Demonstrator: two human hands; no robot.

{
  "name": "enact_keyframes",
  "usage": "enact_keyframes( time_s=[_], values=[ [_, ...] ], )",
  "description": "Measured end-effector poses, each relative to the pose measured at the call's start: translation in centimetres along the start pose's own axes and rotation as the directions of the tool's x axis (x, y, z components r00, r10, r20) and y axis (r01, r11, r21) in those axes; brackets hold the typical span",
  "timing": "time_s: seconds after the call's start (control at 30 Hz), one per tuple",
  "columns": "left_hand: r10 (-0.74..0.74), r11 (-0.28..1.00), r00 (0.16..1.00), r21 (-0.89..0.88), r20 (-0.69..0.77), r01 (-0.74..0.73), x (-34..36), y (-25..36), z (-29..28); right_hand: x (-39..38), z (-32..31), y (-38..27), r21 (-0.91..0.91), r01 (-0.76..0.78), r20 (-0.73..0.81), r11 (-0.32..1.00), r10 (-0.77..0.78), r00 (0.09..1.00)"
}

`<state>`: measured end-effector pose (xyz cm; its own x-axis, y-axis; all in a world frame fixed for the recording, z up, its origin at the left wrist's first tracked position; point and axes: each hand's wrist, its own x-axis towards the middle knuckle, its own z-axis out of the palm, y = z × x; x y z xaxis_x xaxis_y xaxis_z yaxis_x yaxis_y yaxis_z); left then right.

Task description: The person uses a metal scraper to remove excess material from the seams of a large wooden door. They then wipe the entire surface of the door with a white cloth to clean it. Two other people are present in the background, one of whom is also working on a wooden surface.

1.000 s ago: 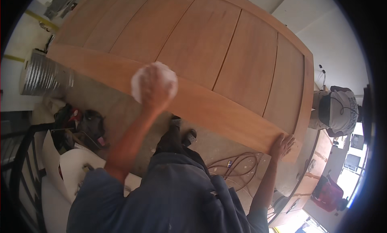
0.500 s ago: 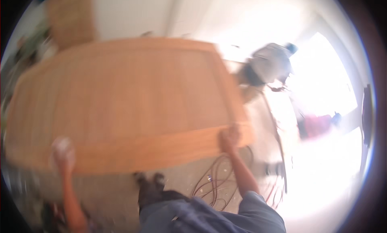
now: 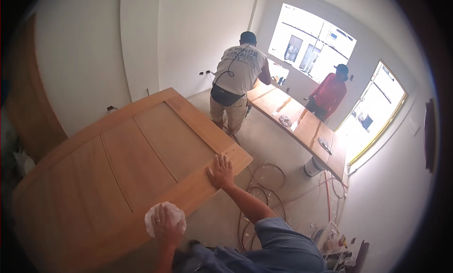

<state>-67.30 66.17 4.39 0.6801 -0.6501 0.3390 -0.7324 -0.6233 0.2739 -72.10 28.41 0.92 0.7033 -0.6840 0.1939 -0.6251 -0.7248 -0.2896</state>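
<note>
A wooden panelled door (image 3: 121, 162) lies flat across the lower left of the view. My left hand (image 3: 166, 224) holds a round white pad (image 3: 154, 215) at the door's near rail, fingers resting on the pad. Further right along that rail, near the door's corner, my right hand (image 3: 221, 172) lies open on the wood with nothing in it, fingers spread.
A co-worker in a white shirt (image 3: 237, 67) bends over a second panel (image 3: 302, 130); another in red (image 3: 329, 94) stands beyond it. A bucket (image 3: 312, 166) is under that panel. Looped hoses (image 3: 270, 176) lie on the floor, clutter (image 3: 334, 242) at lower right.
The view has swung toward the windows, bringing both co-workers into clear sight. My right hand stays at the door's corner; my left hand with the white pad is now closer to it.
</note>
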Motion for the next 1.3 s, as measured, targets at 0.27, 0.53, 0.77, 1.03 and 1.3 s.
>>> enact_keyframes(
  time_s=[0.27, 0.53, 0.77, 1.03, 1.3],
  values=[
    [-0.239, 0.671, 0.962, 0.693, -0.133, 0.263, -20.2, -40.8, -9.2, 0.7, 0.7, 0.6, 0.033, 0.005, -0.039, 0.999, -0.003, 0.999],
    [-0.277, 0.953, 0.954, 0.096, -0.113, 0.288, -3.2, -8.6, -0.6, 3.1, 0.6, -0.9, -0.057, 0.111, -0.078, 0.992, -0.115, 0.990],
    [-0.344, 0.935, 0.938, -0.105, -0.034, 0.339, -4.9, -14.7, -5.6, 1.5, 3.6, 5.0, -0.407, -0.102, 0.136, 0.908, 0.170, 0.976],
    [-0.728, 0.527, 0.592, 0.271, -0.346, 0.806, -23.3, -41.9, -18.5, -8.2, 6.2, -12.9, -0.412, -0.123, 0.250, 0.903, 0.242, 0.937],
    [-0.745, 0.131, 0.467, 0.583, -0.476, 0.802, -45.1, -74.4, -31.6, -13.2, 7.5, -25.4, -0.321, -0.143, 0.192, 0.936, 0.212, 0.958]
  ],
)
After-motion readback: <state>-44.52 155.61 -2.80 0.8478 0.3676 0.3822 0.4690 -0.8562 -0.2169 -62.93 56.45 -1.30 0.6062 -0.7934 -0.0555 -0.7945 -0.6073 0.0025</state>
